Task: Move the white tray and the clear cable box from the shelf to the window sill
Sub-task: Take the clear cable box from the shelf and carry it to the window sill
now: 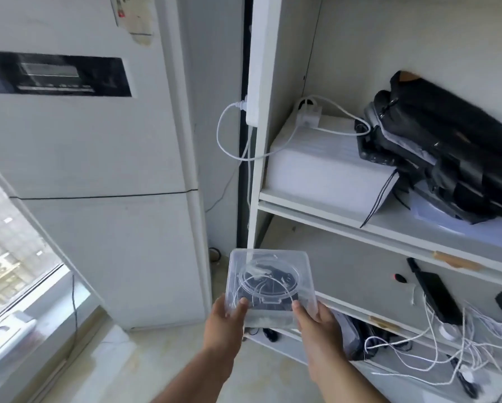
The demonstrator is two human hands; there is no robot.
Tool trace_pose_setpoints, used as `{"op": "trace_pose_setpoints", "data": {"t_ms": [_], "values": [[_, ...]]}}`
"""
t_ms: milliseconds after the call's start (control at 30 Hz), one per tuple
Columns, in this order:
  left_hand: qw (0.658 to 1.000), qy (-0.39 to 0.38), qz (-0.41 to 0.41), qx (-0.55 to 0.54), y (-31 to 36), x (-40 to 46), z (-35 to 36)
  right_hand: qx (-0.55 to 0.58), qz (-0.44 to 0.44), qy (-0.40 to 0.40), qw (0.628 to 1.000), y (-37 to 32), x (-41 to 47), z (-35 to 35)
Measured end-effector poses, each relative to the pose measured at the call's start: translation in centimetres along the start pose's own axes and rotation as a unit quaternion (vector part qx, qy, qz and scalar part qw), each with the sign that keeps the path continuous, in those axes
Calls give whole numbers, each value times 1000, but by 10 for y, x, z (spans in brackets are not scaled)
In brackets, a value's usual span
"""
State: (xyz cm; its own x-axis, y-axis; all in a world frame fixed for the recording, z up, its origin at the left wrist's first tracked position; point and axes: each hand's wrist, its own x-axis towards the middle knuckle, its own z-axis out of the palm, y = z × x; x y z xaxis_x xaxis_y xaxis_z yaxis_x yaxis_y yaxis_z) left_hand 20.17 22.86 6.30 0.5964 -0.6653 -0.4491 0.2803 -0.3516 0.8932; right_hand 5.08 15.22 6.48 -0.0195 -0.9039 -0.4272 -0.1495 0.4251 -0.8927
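Here, seen from a head-worn camera looking down, a person holds a square clear plastic cable box (pixel 271 282) in mid-air with both hands, in front of the left edge of a white shelving unit (pixel 325 212). The left hand (pixel 225 321) grips the box's near left corner, thumb lying on the lid; the right hand (pixel 316 322) grips the near right corner in the same way. Through the transparent lid, which has a round raised ring moulded into it, dark coiled cables can be made out inside. The box is level with the lower shelves and touches none of them. On the upper shelf sits a white rectangular box (pixel 322 167) with a white charger and cable (pixel 309 114) resting on top, and just beside it, to the right, a black bag (pixel 444 146) leans against the back wall. The shelf below holds a black rectangular device (pixel 436 295) and a tangle of thin white cables (pixel 453 344). A white power strip (pixel 254 82) runs up the shelf's left upright. To the left stands a tall white appliance with a dark display panel (pixel 55 74). At the far lower left, a pale stone window sill (pixel 78 324) runs beneath a window (pixel 8 251).
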Motion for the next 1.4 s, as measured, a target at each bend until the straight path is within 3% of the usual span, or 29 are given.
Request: {"op": "trace_pose_setpoints", "data": {"t_ms": [367, 600, 867, 1133, 1400], "values": [[981, 171, -1, -96, -43, -66, -163, -67, -43, -183, 980, 26, -104, 105], [949, 279, -19, -145, -76, -69, -320, -120, -50, -297, 946, 52, -186, 251], [924, 347, -25, -162, -86, -50, -483, -169, -63, -361, 915, 83, -253, 417], [902, 370, -72, -209, -81, 0, -573, -211, -22, -401, 891, 91, -260, 540], [873, 413, -150, -212, -92, 107, -641, -303, -2, -448, 841, 109, -211, 679]]}}
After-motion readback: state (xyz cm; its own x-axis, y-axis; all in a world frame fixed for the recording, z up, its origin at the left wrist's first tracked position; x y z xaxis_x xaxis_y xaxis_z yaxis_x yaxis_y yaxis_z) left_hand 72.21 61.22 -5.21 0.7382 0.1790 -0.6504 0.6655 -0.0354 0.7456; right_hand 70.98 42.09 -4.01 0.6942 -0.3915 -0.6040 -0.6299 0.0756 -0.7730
